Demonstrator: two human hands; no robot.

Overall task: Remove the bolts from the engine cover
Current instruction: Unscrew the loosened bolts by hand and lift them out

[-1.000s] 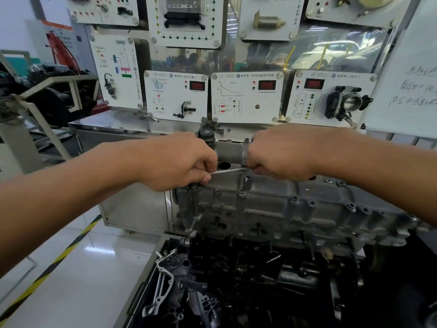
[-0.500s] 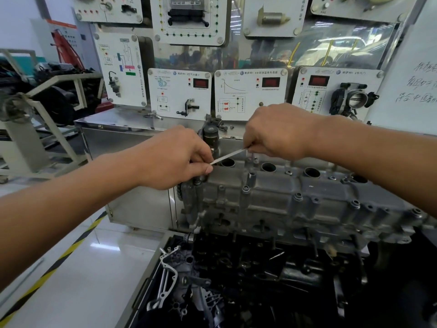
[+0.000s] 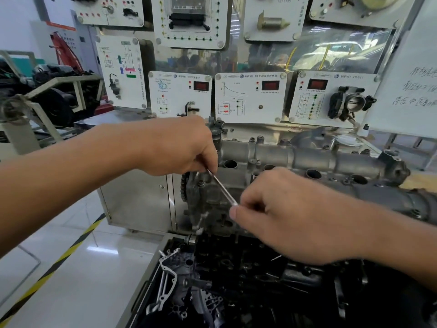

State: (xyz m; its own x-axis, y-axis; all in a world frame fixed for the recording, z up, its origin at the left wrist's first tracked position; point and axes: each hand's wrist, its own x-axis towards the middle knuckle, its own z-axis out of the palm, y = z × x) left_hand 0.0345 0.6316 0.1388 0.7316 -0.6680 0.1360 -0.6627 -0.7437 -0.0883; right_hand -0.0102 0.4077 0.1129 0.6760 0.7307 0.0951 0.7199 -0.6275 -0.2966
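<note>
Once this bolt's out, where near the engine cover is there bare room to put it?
Bare steel cabinet top left of the engine cover, between the display boards and left hand; a narrow strip behind the cover too. The parts tray below is crowded.

Consists, as seen, of two bare limbs. For the left hand: uncovered skin from knuckles to wrist, rounded back, smooth surface with faint knuckle ridges. For the left forearm: uncovered along the full visible length up to the frame edge; tapers toward the wrist and looks broad at the near end under the wide-angle lens. For the right hand: uncovered likewise; shows low knuckle ridges across the back and creases at the finger joints; ends in a rounded fingertip at its left edge. For the right forearm: uncovered to the frame edge, smooth, same taper toward the wrist.
</note>
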